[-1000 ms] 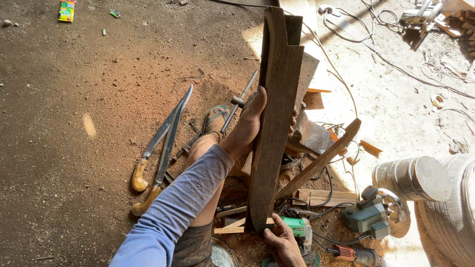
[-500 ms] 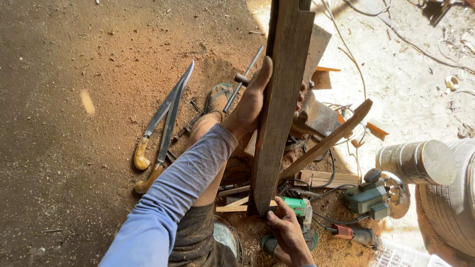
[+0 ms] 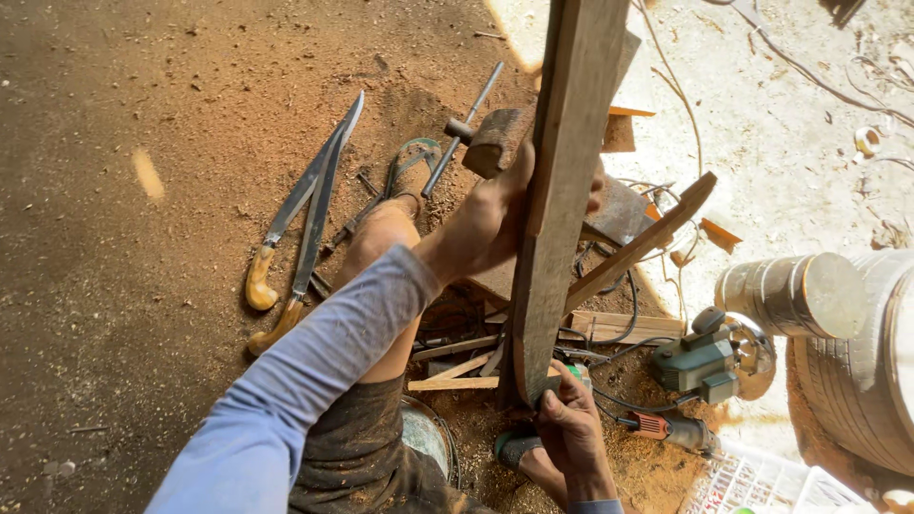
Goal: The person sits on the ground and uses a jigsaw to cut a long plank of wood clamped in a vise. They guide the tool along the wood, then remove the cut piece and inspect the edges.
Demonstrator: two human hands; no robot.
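Gripping a long dark wooden plank point(image 3: 562, 200) with both hands in the head view: left hand point(image 3: 490, 224) wrapped around the plank's left edge about midway up, fingers hidden behind the wood; right hand point(image 3: 571, 428) closed on the plank's near lower end, fingers curled over the bottom corner. Plank standing nearly upright, tilted slightly, running from the right-hand grip past the left-hand grip and out of the top of the frame.

Left of the left-hand grip, well apart on the sawdust-covered ground point(image 3: 124, 286): two long blades with pale wooden handles point(image 3: 305, 219), lying side by side. Just above that grip: a hammer point(image 3: 476, 128) with a thick wooden head and a thin metal shaft. Right of it, touching the plank's far side: a slanted wooden stick point(image 3: 638, 247). Right of the right-hand grip: a green power tool point(image 3: 705, 357) among black cables, then a metal cylinder point(image 3: 790, 295). Below the left-hand grip: a bare knee point(image 3: 386, 233) and a blue sleeve point(image 3: 305, 381).
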